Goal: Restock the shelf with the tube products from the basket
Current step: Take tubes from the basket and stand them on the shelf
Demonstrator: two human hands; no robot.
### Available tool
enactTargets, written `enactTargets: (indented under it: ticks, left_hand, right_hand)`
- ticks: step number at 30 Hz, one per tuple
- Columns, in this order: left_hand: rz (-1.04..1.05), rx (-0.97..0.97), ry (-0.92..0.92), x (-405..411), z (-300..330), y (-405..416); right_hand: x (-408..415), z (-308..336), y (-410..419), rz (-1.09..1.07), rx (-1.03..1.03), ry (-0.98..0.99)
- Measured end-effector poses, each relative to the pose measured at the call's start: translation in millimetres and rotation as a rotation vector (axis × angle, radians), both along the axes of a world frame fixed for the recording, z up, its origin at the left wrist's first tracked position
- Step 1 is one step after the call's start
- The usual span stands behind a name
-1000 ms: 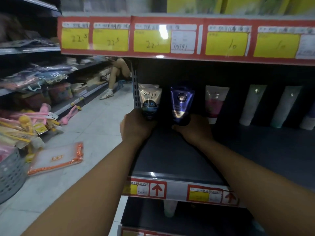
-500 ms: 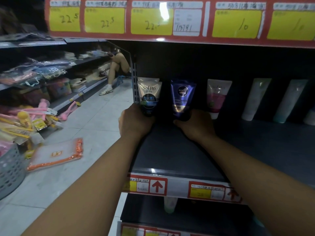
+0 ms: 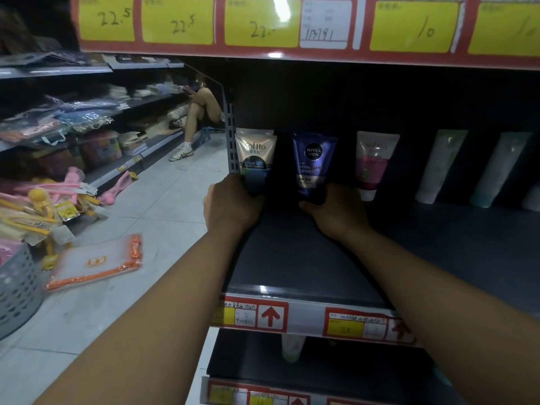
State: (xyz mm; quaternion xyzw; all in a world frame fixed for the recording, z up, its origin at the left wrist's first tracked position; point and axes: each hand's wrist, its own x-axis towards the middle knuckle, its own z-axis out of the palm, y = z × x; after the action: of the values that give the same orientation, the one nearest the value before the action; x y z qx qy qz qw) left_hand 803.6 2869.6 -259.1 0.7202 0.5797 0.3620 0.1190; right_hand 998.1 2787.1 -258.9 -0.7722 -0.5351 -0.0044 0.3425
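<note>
From the head camera we see our left hand (image 3: 233, 204) grasping the base of a beige and blue Softto tube (image 3: 254, 159), and our right hand (image 3: 333, 210) grasping a purple Nivea Men tube (image 3: 313, 165), both standing cap-down at the back of the dark grey metal shelf (image 3: 292, 258). Letting go unevenly could topple either tube against the pink tube (image 3: 374, 165) just beside. The shelf interior is dim, so contact seems likely, not certain. A grey perforated basket (image 3: 17, 287) sits on the pale tiled aisle floor (image 3: 146, 229).
</note>
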Motion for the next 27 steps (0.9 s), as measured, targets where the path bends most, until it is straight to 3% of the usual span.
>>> enactTargets:
  ticks: [17,20,27]
  left_hand:
    - [-0.064,-0.148,-0.083,-9.2,23.1,-30.4]
    - [-0.12,-0.188,-0.01,-13.9,31.0,-47.2]
    - [-0.197,-0.124,0.168,-20.1,50.9,-101.7]
  right_hand:
    - [1.2,22.4,-36.2,0.077,-0.167,-0.029]
    - [1.4,30.0,-64.6,0.16,-0.184,0.062]
    - [-3.8,31.2,-133.7,0.237,-0.168,-0.015]
